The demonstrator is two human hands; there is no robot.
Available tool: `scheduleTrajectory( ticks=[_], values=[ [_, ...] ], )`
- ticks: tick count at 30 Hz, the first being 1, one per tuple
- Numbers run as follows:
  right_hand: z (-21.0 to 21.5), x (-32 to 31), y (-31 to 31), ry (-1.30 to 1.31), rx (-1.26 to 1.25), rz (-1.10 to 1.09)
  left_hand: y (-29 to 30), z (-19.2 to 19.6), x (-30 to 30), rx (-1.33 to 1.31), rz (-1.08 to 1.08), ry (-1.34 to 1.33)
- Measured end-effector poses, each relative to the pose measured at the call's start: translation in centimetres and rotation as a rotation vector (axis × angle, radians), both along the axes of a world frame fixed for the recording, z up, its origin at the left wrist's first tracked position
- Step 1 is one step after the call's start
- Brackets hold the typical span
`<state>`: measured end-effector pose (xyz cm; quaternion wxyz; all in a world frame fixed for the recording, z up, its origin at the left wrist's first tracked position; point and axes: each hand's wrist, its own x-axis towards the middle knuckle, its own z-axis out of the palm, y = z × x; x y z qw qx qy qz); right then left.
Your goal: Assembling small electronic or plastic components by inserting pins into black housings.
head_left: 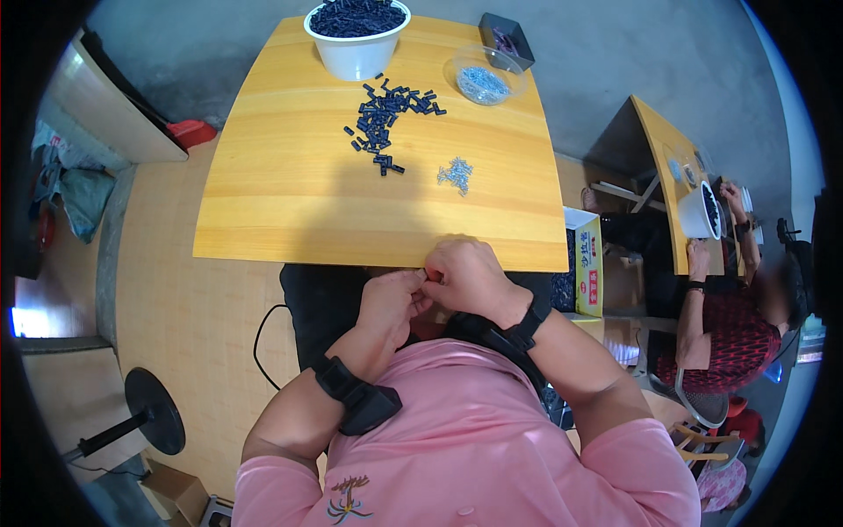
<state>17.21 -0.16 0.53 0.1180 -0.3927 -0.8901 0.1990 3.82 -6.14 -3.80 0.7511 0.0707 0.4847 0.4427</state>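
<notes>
At the near edge of the wooden table (272, 206), my left hand (392, 300) and my right hand (470, 274) meet with fingers pinched together. Whatever they hold is too small and too covered to name; only a dark speck shows between the fingertips. Beyond them on the tabletop lies a loose heap of small black cylindrical pieces (378, 119). To its right is a little pile of shiny silver screw-like parts (457, 176). A white bucket (358, 54) at the far edge is heaped with more black pieces.
A clear round tub (518, 88) of silver parts stands at the far right, beside a dark tray (520, 39). A yellow and white carton (590, 263) sits right of the table. Farther right, another person (729, 334) sits at a second table (659, 140).
</notes>
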Motion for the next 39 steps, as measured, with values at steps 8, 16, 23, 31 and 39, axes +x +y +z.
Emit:
scheduleTrajectory(
  ticks=[8, 16, 23, 31, 39],
  values=[
    [0.0, 0.1, 0.2, 0.029, -0.024, -0.034, 0.4, 0.1, 0.1, 0.013, 0.014, 0.013],
    [-0.2, -0.1, -1.2, 0.091, 0.003, -0.076, -0.2, -0.1, -0.4, 0.054, -0.005, -0.04],
    [1.6, 4.0, -2.0, 0.333, -0.133, -0.194, 0.3, 3.2, -0.5, 0.184, -0.252, 0.011],
    [3.5, 21.6, 1.3, 0.139, 0.202, -0.823, 1.8, 3.3, -0.6, 0.232, -0.286, 0.022],
    [14.0, 15.9, -0.5, 0.853, 0.023, -0.315, 2.5, 2.5, -1.1, 0.19, -0.211, 0.036]
  ],
)
